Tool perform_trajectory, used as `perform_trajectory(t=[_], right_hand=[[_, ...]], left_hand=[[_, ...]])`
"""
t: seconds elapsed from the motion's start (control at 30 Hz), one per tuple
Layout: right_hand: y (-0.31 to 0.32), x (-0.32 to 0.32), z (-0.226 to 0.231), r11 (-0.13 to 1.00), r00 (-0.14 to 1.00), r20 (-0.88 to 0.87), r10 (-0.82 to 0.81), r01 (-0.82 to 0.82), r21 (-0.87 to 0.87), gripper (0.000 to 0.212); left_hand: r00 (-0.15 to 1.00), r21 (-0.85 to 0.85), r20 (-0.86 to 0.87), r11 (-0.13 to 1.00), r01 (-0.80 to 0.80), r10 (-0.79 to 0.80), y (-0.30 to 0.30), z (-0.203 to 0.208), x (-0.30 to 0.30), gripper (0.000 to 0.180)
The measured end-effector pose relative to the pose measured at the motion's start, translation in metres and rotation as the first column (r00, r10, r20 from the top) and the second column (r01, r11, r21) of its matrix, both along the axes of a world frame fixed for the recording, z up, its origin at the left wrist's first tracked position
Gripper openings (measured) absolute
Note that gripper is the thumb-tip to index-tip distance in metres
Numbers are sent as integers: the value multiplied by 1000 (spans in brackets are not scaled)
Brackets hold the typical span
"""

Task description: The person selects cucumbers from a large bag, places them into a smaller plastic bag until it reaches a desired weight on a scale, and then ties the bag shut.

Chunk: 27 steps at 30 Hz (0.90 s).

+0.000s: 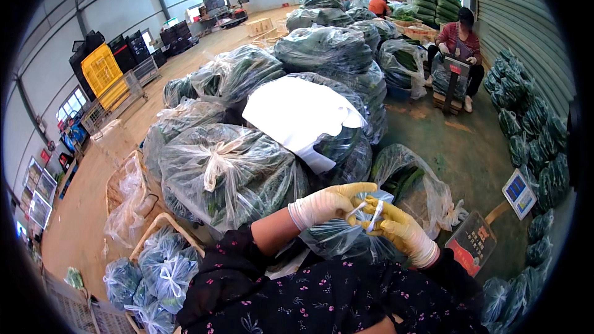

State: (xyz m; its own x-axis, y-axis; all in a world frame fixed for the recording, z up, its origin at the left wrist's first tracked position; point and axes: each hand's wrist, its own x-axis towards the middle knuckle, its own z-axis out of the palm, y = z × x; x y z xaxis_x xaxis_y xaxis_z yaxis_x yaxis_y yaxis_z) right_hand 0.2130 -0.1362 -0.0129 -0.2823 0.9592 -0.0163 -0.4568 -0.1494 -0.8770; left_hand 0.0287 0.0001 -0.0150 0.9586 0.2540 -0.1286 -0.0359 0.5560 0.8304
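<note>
Just above the person's lap, a bluish bag [346, 241] full of green stuff sits under both hands. White ties [375, 216] stick up from its top. The left hand [331, 205], in a pale glove, points one finger out to the right, while its other fingers are bent in close on the bag's top. The right hand [401, 226], in a yellow glove, has its fingers curled and nearly closed, pinching the ties.

To the right of the hands is a scale [470, 244] with a lit screen [518, 193]. To the left, small tied bags [167, 278] sit in a crate [162, 221]. Just past the hands, an open clear sack [427, 195] has long green vegetables [408, 180] inside. Next to it is a heap of big, stuffed sacks [226, 167], with a white sheet [297, 111] lying on top.

Farther off on the right, more packed bags [523, 117] lie along a ribbed wall [526, 18]. Near them a co-worker [461, 49] in a red top sits at another scale [456, 71]. Far to the left stands a yellow crate [102, 68]. Way at the back, someone in orange [378, 6] bends down by the piles.
</note>
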Motion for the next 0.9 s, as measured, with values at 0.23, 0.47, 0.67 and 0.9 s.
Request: perform_trajectory(t=[0.23,0.47,0.67,0.9], right_hand=[[20,-6,-5,994,989,109,105,-107,14,59],[23,-5,7,997,961,264,80,-72,-39,43],[20,3,-26,999,882,470,-21,32,-15,33],[4,13,-26,915,478,876,-66,-320,244,24]], left_hand=[[993,-53,118,998,22,-16,-12,-25,10,68],[998,85,8,995,57,-58,-13,3,-1,68],[988,896,-155,422,135,14,-5,9,12,64],[950,871,-213,484,80,226,44,-42,9,55]])
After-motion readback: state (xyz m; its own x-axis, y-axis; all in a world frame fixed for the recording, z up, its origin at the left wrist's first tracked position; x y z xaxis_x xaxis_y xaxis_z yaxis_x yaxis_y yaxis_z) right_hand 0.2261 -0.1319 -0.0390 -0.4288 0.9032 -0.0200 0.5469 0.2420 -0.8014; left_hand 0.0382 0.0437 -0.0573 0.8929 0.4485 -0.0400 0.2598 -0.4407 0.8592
